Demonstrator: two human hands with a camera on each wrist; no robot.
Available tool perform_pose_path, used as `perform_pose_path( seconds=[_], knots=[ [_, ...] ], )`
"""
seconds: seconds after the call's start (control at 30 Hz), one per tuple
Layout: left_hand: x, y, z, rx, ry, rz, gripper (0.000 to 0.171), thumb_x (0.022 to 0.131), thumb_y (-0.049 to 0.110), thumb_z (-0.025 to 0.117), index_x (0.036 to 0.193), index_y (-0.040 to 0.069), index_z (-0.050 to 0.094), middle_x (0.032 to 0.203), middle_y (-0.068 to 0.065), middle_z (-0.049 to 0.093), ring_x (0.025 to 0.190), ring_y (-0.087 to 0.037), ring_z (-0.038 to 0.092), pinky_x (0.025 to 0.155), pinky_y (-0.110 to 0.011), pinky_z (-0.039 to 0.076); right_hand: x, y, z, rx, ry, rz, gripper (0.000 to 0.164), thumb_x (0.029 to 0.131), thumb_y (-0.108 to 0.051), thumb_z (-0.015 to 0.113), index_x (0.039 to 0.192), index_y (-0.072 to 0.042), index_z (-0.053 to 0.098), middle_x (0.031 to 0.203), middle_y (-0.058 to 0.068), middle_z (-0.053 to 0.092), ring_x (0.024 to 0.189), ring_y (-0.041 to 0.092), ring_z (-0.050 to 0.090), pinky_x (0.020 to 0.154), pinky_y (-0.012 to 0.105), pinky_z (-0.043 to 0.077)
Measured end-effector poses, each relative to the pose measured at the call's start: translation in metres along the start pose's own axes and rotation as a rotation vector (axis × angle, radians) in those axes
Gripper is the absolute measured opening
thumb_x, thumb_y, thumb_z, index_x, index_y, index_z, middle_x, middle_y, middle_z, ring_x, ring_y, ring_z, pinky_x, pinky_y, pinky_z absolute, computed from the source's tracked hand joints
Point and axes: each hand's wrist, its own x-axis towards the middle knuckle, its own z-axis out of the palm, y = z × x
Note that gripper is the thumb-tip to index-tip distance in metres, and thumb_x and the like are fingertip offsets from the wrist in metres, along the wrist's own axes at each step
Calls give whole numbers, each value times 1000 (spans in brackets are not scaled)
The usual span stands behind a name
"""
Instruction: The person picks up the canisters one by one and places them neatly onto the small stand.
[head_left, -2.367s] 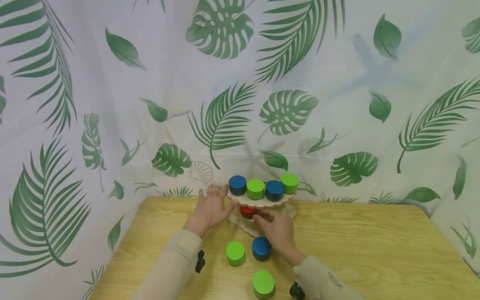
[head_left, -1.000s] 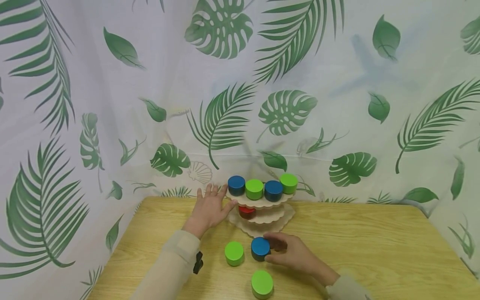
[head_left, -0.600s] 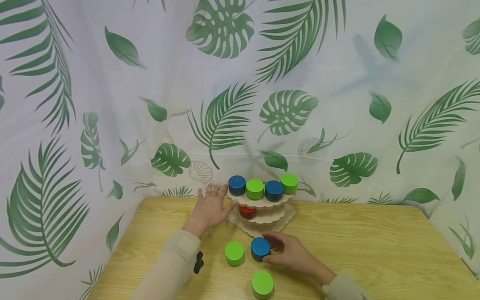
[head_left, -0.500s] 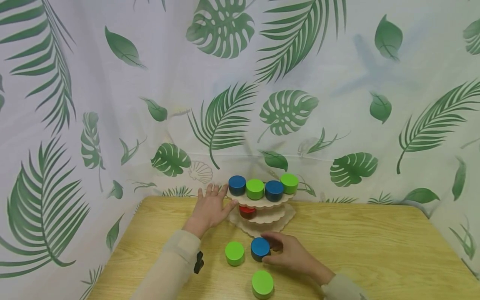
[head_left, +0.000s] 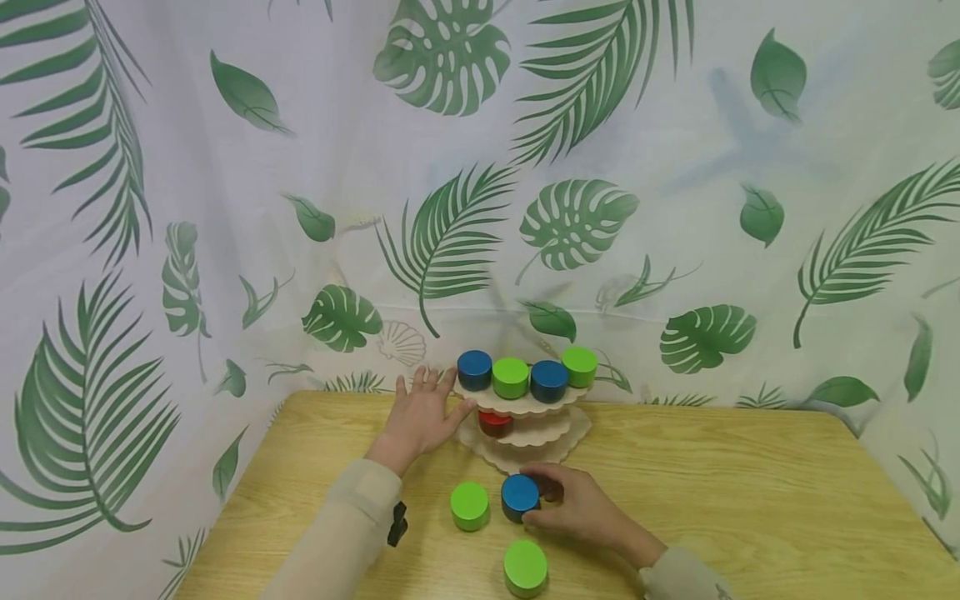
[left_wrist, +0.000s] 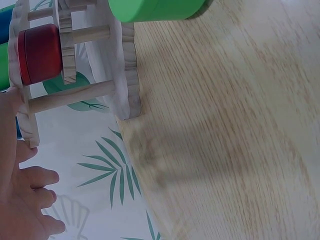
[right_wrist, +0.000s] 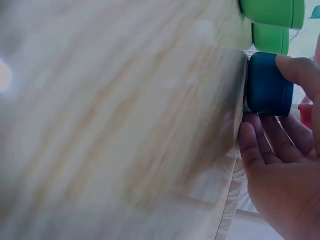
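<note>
My right hand holds a round blue tin standing on the table, thumb on its near side and a finger behind. In the right wrist view, the thumb and fingers lie around this blue tin. My left hand has its fingers spread, with thumb and forefinger touching the left edge of the top tier of a scalloped wooden stand. Blue and green tins line that top tier. A red tin sits on the tier below, partly hidden from above.
A green tin stands left of the held blue one, and another green tin is nearer the front. The wooden table ends at a leaf-patterned cloth hanging close behind the stand.
My right hand has come away from the red tin on the lower tier and down to the blue tin, then closed in slightly on it. My left hand has stayed at the stand.
</note>
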Motion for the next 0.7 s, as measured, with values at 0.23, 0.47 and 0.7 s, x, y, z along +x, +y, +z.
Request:
perform_pose_path(
  seconds=[0.23, 0.47, 0.7],
  knots=[
    [-1, 1, -1, -4, -2, 2, 81, 108, 66, 36, 167, 11, 31, 169, -24, 34, 161, -45, 23, 127, -70, 16, -1, -2, -2, 16, 14, -5, 62, 86, -24, 88, 138, 0, 64, 118, 10, 74, 101, 12, 67, 86, 27, 58],
    [0, 1, -1, -16, -6, -8, 81, 108, 66, 36, 167, 11, 31, 169, -23, 34, 161, -45, 22, 127, -70, 16, 1, -8, -8, 17, 36, 41, 56, 86, -26, 88, 135, -8, 67, 118, 6, 72, 104, 19, 64, 86, 29, 57],
    [0, 1, -1, -21, -11, -16, 82, 107, 67, 36, 167, 11, 31, 169, -23, 34, 162, -44, 21, 128, -70, 16, 3, -16, -15, 26, 89, 32, 56, 88, -28, 87, 137, -10, 66, 126, 8, 72, 108, 22, 68, 86, 32, 58]
  ],
)
